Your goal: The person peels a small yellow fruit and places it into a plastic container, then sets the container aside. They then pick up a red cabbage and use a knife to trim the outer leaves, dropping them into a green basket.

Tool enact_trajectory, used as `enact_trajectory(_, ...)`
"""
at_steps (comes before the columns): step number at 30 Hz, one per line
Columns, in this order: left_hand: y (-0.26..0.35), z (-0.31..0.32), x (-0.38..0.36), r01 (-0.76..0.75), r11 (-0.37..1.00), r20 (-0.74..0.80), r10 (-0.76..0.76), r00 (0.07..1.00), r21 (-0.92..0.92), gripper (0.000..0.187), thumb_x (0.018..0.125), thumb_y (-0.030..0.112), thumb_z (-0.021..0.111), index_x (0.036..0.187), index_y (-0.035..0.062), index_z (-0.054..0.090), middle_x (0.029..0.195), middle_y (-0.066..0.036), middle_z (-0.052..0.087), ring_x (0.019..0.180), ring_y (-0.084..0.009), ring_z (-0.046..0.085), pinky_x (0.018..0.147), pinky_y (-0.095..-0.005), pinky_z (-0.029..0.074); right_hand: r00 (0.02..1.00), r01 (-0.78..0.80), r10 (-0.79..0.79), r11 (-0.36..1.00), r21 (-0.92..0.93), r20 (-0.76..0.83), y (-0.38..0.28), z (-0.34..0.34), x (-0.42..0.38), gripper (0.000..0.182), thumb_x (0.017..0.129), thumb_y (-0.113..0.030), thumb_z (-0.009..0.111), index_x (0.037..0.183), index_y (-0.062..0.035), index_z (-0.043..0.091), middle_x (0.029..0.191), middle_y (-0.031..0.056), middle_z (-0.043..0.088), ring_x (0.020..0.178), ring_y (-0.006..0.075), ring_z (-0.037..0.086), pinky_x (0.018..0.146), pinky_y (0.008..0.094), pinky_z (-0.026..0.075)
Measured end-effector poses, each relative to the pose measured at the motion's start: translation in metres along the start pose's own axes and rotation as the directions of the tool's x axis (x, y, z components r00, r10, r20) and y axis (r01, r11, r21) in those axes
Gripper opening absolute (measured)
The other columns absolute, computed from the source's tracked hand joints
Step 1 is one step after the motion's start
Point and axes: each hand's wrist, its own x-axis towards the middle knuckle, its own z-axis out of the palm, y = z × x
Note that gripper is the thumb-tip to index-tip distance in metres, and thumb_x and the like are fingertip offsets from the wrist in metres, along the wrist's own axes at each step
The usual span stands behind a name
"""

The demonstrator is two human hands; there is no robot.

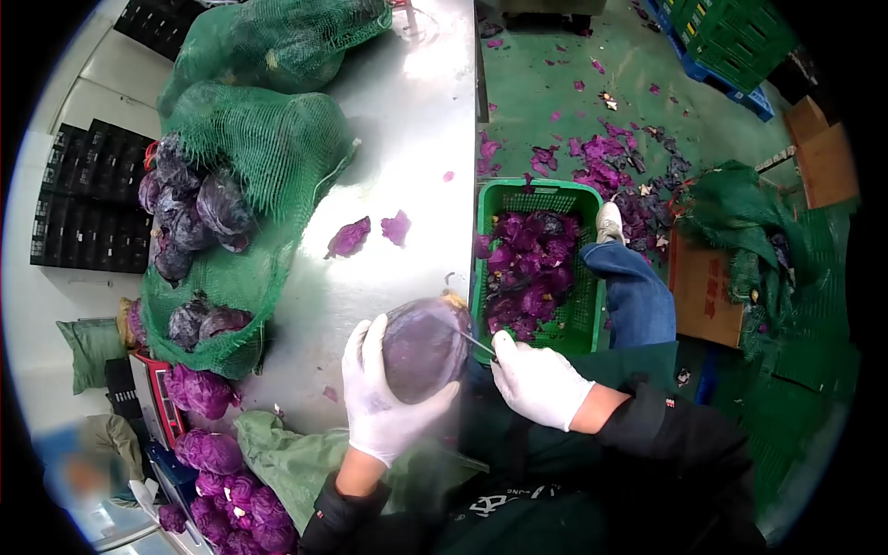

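A dark purple cabbage [418, 350] rests at the near edge of the metal table [388, 120]. My left hand [384, 398], in a white glove, is wrapped round its left and near sides. My gloved right hand [539, 381] is closed on a knife [474, 341], whose blade reaches to the right side of the cabbage by its pale stem end. Two torn purple leaves [349, 238] lie farther up the table. Beyond my right hand, a green crate [592, 319] on the floor holds purple leaves.
Green mesh sacks [268, 139] with dark cabbages stand along the table's left side. Peeled purple cabbages [211, 451] are piled at the lower left, near another person [92, 462]. Loose leaves [606, 157], a cardboard box [708, 287] and stacked green crates [731, 42] are on the right.
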Motion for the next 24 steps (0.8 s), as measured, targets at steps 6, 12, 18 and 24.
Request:
enact_trajectory(6,0.002,0.002,-0.002,-0.029,0.999,-0.014,0.03,0.999,0.033,0.097,0.057,0.026,0.088,0.139,0.001,0.042,0.133,-0.023,0.045,0.124,-0.0401,0.046,0.106,-0.0463,0.04,0.987,-0.016,0.009,0.999,0.04,0.158,0.018,0.015,0.017,0.034,0.093,-0.014,0.049,0.114,0.0129,0.044,0.069,0.0261,0.062,0.063,0.043,0.062,0.057,0.0508,0.05)
enact_trajectory(12,-0.009,0.0,-0.015,-0.087,0.995,-0.054,0.085,0.995,-0.044,0.099,0.057,0.025,0.089,0.139,0.0011,0.041,0.138,-0.023,0.041,0.128,-0.0383,0.044,0.109,-0.0454,0.037,0.97,-0.172,0.156,0.982,0.073,0.188,0.018,0.038,0.033,0.06,0.094,-0.023,0.047,0.144,0.0046,0.03,0.083,0.0292,0.066,0.073,0.0457,0.065,0.07,0.0534,0.052)
enact_trajectory(18,-0.039,0.0,-0.063,-0.104,0.95,-0.141,0.064,0.988,-0.296,0.109,0.054,0.022,0.091,0.143,0.0029,0.031,0.141,-0.023,0.034,0.13,-0.0387,0.039,0.108,-0.0475,0.036,0.997,-0.072,0.064,0.963,0.26,0.041,-0.02,0.028,0.015,0.072,0.09,-0.019,0.05,0.155,-0.0135,0.019,0.08,0.0262,0.066,0.064,0.0457,0.063,0.065,0.0516,0.052)
enact_trajectory(24,-0.016,-0.005,-0.058,-0.063,0.988,-0.188,0.036,0.981,-0.14,0.107,0.058,0.026,0.091,0.145,0.0018,0.034,0.143,-0.024,0.031,0.13,-0.0394,0.039,0.107,-0.047,0.037,0.959,0.221,-0.229,0.973,-0.062,-0.168,-0.034,0.022,0.009,0.068,0.081,-0.008,0.058,0.146,-0.0098,0.039,0.086,0.0196,0.065,0.068,0.0388,0.065,0.062,0.0444,0.055)
